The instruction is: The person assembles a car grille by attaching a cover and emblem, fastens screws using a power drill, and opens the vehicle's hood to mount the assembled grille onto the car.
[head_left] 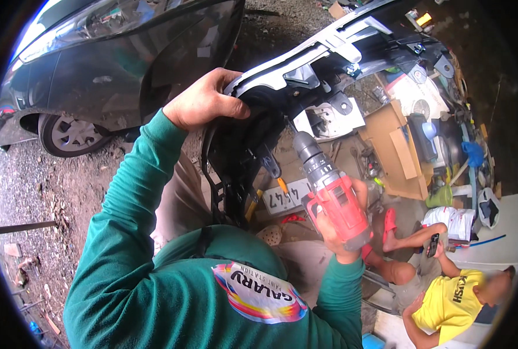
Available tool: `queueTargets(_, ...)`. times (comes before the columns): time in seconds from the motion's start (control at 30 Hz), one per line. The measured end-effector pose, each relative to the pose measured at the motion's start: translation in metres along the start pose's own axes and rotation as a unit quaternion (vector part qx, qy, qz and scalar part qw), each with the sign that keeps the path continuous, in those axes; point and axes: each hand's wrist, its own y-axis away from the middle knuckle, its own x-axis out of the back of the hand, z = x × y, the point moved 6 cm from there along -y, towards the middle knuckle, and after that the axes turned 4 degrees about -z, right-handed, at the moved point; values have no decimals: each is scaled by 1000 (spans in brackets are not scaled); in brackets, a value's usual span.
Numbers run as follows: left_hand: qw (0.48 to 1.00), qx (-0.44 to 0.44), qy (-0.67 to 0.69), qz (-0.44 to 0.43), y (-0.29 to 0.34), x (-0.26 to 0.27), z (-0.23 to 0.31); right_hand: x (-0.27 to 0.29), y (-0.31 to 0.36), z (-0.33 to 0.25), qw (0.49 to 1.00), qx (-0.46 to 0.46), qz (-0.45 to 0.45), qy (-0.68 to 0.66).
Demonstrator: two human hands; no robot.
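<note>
A large black car bumper (236, 157) with a silver strip along its upper edge stands in front of me, its inner side toward me. My left hand (209, 102) is closed round the bumper's end, thumb pressed on the inside. My right hand (341, 230) grips a red and black cordless drill (343, 206), fingers wrapped about its handle. The drill's chuck (305, 142) points up and away, with a thin bit reaching toward the bumper's inner side. Whether the bit's tip touches the bumper, I cannot tell.
A dark car (105, 81) stands at the far left on gravel. Right of the bumper lie an open cardboard box (390, 151), a white plate (282, 196) and cluttered tools. A person in a yellow shirt (451, 305) sits at the lower right, holding a phone (433, 245).
</note>
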Motion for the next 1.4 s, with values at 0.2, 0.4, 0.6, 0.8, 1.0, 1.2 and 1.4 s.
queueTargets(0.2, 1000, -1, 9, 9, 4, -3, 7, 2, -3, -7, 998, -46, -12, -36)
queueTargets(0.4, 999, 46, 5, 9, 4, -1, 3, -1, 2, 5, 999, -24, -12, -42)
queueTargets(0.6, 994, 14, -85, 70, 9, 1, 10, 4, -14, -27, 990, 90, -53, 95)
queueTargets(0.8, 999, 15, -19, 34, 7, 5, 0, 5, 12, -11, 995, 73, -40, 47)
queueTargets(1.0, 995, 50, 48, 72, 6, 11, -16, -35, 49, 1, 992, 29, -109, -57)
queueTargets(1.2, 994, 67, 37, 73, 7, 7, -12, -70, 68, 26, 996, 47, -72, -8)
queueTargets(1.4, 993, 64, 37, 87, 8, 5, -12, -75, 64, 26, 996, 64, -56, -13)
